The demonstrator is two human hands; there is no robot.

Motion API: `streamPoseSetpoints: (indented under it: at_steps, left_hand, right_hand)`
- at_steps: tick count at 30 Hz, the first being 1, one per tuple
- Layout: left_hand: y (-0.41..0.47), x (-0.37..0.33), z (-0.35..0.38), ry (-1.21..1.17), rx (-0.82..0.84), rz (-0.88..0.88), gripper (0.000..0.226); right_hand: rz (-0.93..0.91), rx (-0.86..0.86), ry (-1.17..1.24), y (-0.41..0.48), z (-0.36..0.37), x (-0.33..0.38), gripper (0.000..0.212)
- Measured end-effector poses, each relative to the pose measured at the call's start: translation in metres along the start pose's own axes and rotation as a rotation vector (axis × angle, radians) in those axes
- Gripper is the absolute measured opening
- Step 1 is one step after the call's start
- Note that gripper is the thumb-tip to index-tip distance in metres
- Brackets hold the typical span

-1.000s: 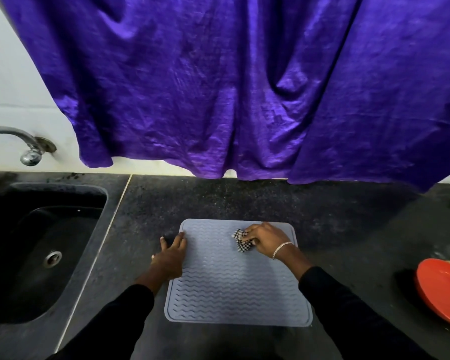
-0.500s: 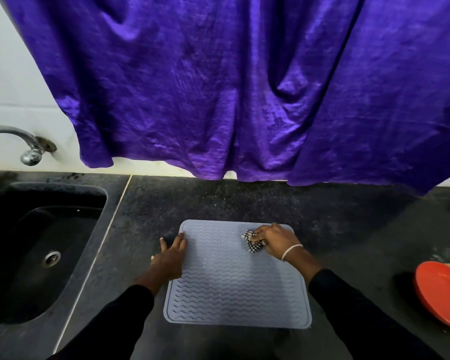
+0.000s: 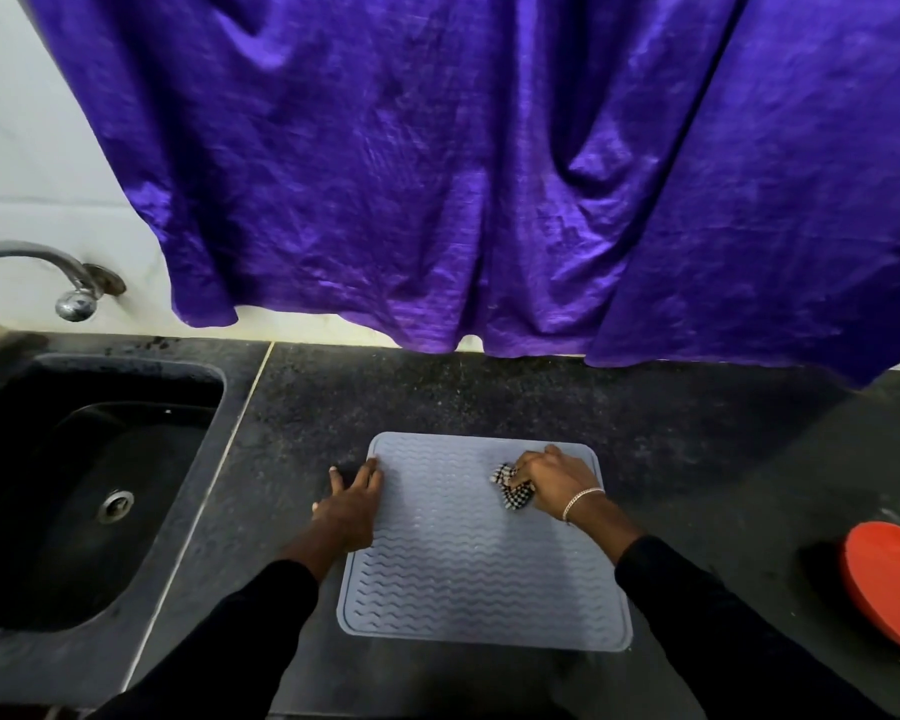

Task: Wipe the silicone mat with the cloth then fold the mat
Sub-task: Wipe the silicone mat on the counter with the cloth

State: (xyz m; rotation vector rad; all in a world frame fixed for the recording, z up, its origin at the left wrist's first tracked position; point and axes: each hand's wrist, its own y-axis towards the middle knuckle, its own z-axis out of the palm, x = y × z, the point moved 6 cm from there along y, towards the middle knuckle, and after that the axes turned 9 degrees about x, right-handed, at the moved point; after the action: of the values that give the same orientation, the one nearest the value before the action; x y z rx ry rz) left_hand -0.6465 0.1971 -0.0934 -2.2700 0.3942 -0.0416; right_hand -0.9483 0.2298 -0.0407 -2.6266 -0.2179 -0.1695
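On the black stone countertop (image 3: pixel 489 397), right in front of the person, there's a grey square silicone mat with wavy ridges (image 3: pixel 468 579) lying flat, not folded at all yet. The right hand (image 3: pixel 554 483) has its fingers curled round a bunched-up black-and-white checkered cloth (image 3: pixel 513 492) and is pressing it onto the far right part of the mat. The left hand (image 3: pixel 352 498) lies flat with its fingers straight, holding nothing. It rests half on the mat's left edge and half on the counter, pinning it down.

What could go wrong, imo:
- The cloth is wadded into a small lump, so each pass covers a narrow strip. The whole near half could easily get skipped before folding.
- The left hand only pins one side. A hard push toward the right or near edge might make the mat slide or buckle.
- The red round plate (image 3: pixel 894 584) sits at the counter's right end, near the right sleeve. A wide elbow swing could bump it.
- Folding a mat that's damp in the ridges would trap moisture, though I can't tell if it's wet.

Head count: one mat, one cloth, two hands, one plate, one black sink (image 3: pixel 74 485), one metal tap (image 3: pixel 74 283), one purple curtain (image 3: pixel 437 174), and one silver bracelet (image 3: pixel 583 501) on the right wrist.
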Motion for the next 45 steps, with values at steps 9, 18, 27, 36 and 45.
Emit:
streamPoseSetpoints:
  at_steps: [9, 18, 27, 36, 45]
  left_hand:
    - [-0.003, -0.002, -0.002, -0.001, 0.018, -0.007, 0.101]
    - [-0.003, -0.003, -0.003, -0.001, 0.007, -0.003, 0.101]
    - [0.003, -0.001, 0.0, 0.0, -0.015, -0.005, 0.095]
    - [0.006, 0.001, 0.002, 0.002, -0.037, -0.023, 0.095]
    - [0.041, 0.024, 0.016, 0.023, -0.027, 0.045, 0.113]
  right_hand:
    - [-0.103, -0.023, 0.071, 0.019, -0.01, 0.048, 0.051]
    - [-0.058, 0.009, 0.021, 0.01, -0.004, 0.027, 0.044]
    - [-0.114, 0.006, 0.079, 0.022, -0.019, 0.044, 0.055]
    - [-0.124, 0.036, 0.079, 0.024, 0.006, 0.049, 0.051]
    - [-0.097, -0.004, 0.067, 0.032, -0.016, 0.039, 0.046]
